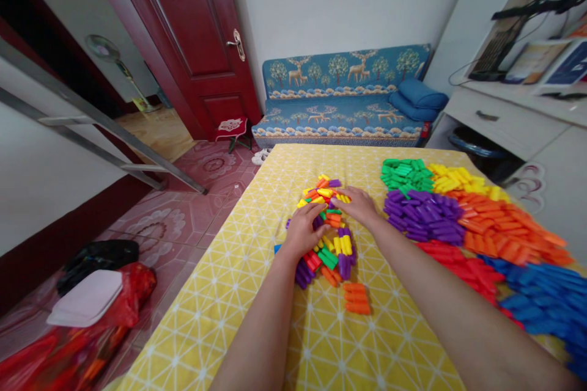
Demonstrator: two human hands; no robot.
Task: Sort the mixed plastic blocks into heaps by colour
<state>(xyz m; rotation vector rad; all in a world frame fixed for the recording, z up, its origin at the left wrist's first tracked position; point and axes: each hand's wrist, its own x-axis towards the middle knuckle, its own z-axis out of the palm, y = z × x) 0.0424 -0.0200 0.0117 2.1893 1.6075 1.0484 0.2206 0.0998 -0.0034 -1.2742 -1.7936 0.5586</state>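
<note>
In the head view, a mixed heap of small coloured plastic pieces [325, 256] lies on the yellow patterned tablecloth [220, 317]. My left hand [305, 229] rests over the left side of this heap, fingers spread and thumb apart. From the right, my right hand [360, 204] reaches to the heap's far part with fingers stretched out, touching or just above yellow pieces. What lies beneath the palms is hidden. Purple and yellow pieces sit in neat rows [343, 245] just right of my left hand. Nearer to me is a separate row of orange pieces [356, 298].
Sorted piles stand along the table's right: green [406, 175], yellow [465, 181], purple [424, 215], orange [509, 227], red [463, 269] and blue [545, 299]. Beyond the table is a blue sofa [334, 113]. A metal ladder [105, 128] leans at left, near bags [98, 250] on the floor.
</note>
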